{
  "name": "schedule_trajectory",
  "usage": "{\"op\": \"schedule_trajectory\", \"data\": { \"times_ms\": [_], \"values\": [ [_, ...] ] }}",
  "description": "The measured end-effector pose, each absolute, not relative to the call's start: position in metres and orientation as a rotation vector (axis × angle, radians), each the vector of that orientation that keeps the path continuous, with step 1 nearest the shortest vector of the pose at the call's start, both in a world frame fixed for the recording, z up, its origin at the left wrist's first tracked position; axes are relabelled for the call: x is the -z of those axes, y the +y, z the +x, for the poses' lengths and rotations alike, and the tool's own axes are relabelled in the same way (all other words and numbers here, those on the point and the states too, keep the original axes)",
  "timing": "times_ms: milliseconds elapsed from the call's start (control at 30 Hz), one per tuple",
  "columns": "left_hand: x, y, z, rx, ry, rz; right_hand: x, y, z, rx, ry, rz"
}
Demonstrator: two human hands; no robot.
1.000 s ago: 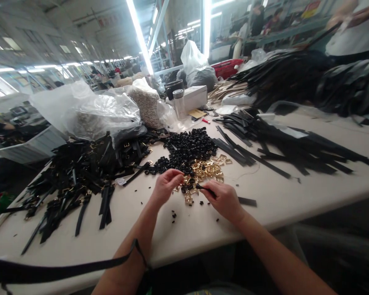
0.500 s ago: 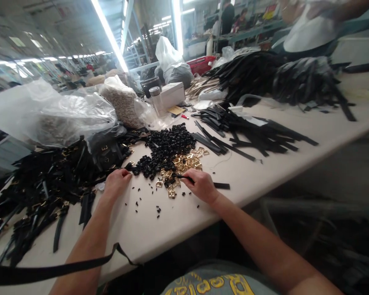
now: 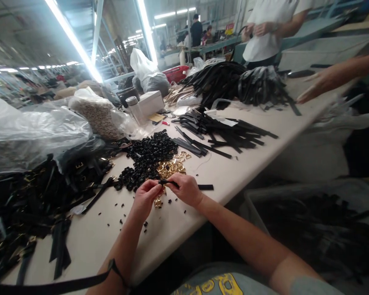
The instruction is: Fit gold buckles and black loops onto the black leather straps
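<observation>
My right hand [image 3: 186, 189] is closed around a short black strap [image 3: 203, 187] whose far end sticks out to the right on the table. My left hand [image 3: 146, 197] is pinched at the strap's near tip, fingertips meeting the right hand's; what it pinches is too small to name. Just beyond both hands lie a heap of gold buckles [image 3: 170, 168] and a larger heap of small black loops [image 3: 147, 157]. A few loose black bits [image 3: 121, 217] are scattered on the table near my left wrist.
Finished black straps with buckles [image 3: 33, 196] are heaped at the left, beside clear plastic bags [image 3: 33, 131]. Cut black strips [image 3: 221, 133] lie at the right. A white box [image 3: 150, 102] and canister stand at the back. Another person's hand [image 3: 318, 84] reaches over the table's far right; someone in white [image 3: 270, 28] stands behind.
My left hand has come back from the black loops to meet the right hand at the strap's tip. The view has swung right, bringing another person's hand into sight.
</observation>
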State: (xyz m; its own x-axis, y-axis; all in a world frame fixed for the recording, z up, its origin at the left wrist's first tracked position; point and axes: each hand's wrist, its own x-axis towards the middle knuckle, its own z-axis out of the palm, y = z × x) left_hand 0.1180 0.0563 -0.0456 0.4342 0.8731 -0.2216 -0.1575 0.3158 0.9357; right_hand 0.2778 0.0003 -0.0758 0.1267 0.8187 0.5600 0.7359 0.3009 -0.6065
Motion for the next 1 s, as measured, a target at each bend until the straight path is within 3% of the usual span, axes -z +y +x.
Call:
{"op": "schedule_trajectory", "data": {
  "times_ms": [400,867,1000],
  "values": [
    [0.049,0.057,0.112,-0.817,0.934,1.068,0.079,-0.002,0.275,0.007,-1.813,-1.426],
    [0.052,0.066,0.099,-0.603,0.898,1.178,0.074,-0.007,0.268,-0.219,-1.919,-1.438],
    [0.048,0.064,0.099,-0.680,0.899,1.184,0.075,-0.006,0.269,-0.198,-1.922,-1.483]
  ]
}}
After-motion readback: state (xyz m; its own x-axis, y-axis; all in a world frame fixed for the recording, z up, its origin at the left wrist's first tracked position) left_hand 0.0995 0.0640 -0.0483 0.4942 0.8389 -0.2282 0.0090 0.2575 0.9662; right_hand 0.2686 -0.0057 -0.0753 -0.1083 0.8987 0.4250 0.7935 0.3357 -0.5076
